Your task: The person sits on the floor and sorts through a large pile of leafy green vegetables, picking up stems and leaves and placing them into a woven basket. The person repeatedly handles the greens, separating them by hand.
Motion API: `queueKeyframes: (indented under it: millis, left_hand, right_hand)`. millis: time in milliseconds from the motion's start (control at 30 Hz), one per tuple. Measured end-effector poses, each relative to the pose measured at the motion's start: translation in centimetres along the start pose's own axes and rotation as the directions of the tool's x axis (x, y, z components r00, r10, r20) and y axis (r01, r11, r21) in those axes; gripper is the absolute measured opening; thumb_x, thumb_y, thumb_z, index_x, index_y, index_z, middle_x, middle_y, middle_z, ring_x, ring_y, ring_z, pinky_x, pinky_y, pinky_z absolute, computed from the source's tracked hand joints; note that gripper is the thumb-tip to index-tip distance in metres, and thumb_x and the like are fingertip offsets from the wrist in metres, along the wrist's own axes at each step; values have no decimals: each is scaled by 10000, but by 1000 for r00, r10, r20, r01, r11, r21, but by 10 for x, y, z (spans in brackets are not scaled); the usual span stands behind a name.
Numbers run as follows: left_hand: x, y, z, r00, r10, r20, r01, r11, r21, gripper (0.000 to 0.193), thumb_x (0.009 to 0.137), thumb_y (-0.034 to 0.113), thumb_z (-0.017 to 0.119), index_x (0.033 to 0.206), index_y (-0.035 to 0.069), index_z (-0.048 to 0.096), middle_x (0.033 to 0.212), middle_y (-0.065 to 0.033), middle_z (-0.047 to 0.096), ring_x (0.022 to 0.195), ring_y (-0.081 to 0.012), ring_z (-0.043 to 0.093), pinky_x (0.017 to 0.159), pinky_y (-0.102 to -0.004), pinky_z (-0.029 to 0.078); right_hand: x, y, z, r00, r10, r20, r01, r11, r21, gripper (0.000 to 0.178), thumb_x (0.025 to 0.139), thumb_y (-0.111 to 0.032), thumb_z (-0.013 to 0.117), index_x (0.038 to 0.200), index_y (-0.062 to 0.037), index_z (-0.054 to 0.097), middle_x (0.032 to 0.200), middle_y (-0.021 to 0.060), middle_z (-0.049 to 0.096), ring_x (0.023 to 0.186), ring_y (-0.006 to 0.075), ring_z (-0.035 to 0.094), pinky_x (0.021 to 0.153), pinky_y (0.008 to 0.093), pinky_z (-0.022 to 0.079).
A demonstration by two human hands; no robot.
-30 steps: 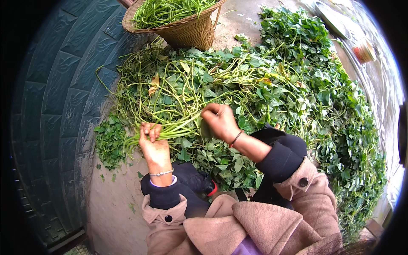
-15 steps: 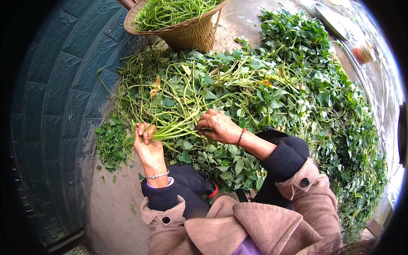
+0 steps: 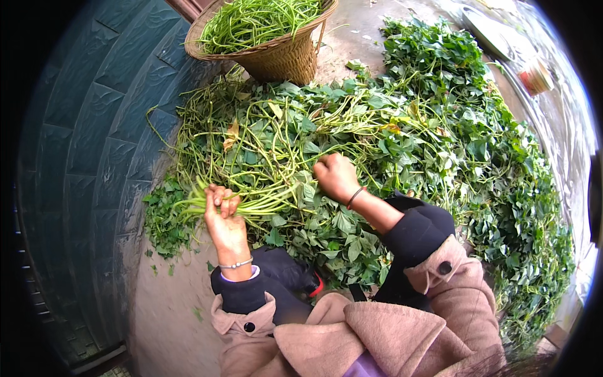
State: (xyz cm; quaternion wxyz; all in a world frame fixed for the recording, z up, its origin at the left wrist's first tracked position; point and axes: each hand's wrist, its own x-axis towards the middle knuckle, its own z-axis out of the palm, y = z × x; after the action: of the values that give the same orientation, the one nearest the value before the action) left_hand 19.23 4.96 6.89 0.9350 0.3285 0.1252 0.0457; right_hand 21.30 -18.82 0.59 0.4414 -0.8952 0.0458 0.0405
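A loose bunch of long green stems (image 3: pixel 267 201) lies across my left hand (image 3: pixel 226 221), whose fingers are curled round it. The stem ends poke out past the hand on the left. To the right of the bunch, my right hand (image 3: pixel 338 179) is closed over the heap of leafy vines (image 3: pixel 358 217). Its fingertips face away, so what they grip is hidden. Pale stems and a few yellowed leaves are tangled in the heap just beyond both hands.
At the far side stands a woven basket (image 3: pixel 282 63) filled with green stems (image 3: pixel 260 25). A dark tiled wall (image 3: pixel 88 138) runs along the left. Small leafy trimmings (image 3: pixel 168 217) lie beside my left hand. Clear plastic sheeting (image 3: pixel 559 119) and a round container (image 3: pixel 535 76) are at the far right.
My right hand has moved away from the bunch, to the right and slightly farther out, and turned over. My left hand keeps the stems and has shifted slightly right.
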Motion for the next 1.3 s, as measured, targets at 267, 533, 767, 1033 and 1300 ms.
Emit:
queueKeyframes:
  millis: [267,533,767,1033,1300]
  left_hand:
    - [-4,-16,1,977,-203,-60,212,956,204,167,991,257,482,1017,103,538,855,-15,561,776,-126,515,717,-262,439]
    - [-23,-39,-37,892,-451,-20,446,872,200,207,982,180,497,1148,56,503,807,-10,492,768,-140,502,743,-285,428]
    - [-12,-12,-7,884,-463,-57,467,881,78,205,962,133,519,1141,35,509,835,-33,526,702,-118,510,688,-282,466]
    - [199,37,252,960,-203,191,183,976,113,786,810,203,731,1392,-33,259,1303,-244,473,1148,-313,532,1049,-451,407]
    - [219,-55,204,930,-211,302,58,894,445,279,951,167,548,1129,-48,543,1144,-204,603,1096,-280,586,1001,-388,484]
  right_hand:
    - [-11,-4,-12,933,-164,321,272,905,-327,263,841,-323,614,1032,-145,647,823,106,670,815,322,647,765,469,480]
    - [-11,-7,-24,928,-64,368,253,832,-493,212,859,-301,586,905,-111,668,876,108,678,939,288,620,831,556,374]
    - [17,-9,-45,975,-62,213,167,836,-523,162,830,-257,587,886,-128,668,861,77,677,918,262,614,839,533,369]
    - [36,-8,-71,994,-30,107,70,913,-403,259,853,-353,600,912,-106,654,894,88,676,927,272,620,834,551,384]
    - [49,10,-82,990,-98,-99,45,899,-436,258,870,-351,583,813,-104,629,766,88,652,785,276,626,724,498,393]
